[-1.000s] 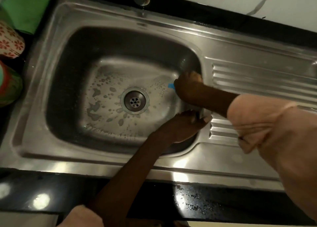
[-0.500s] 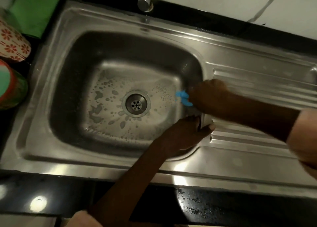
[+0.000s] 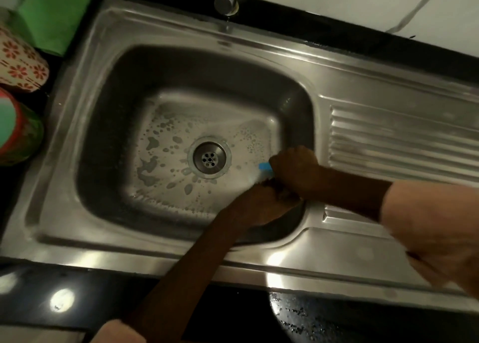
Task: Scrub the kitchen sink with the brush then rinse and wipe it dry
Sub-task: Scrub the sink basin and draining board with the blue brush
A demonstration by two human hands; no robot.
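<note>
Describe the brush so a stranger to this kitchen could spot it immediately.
Start at the steel sink and go to the right side of its basin, just right of the round drain. There the right hand grips the brush, of which only a small tip shows. It is the only bright blue thing among grey steel.

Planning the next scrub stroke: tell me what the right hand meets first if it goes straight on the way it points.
The right hand points left across the basin floor; probably the drain strainer comes first, though depth is unclear.
</note>
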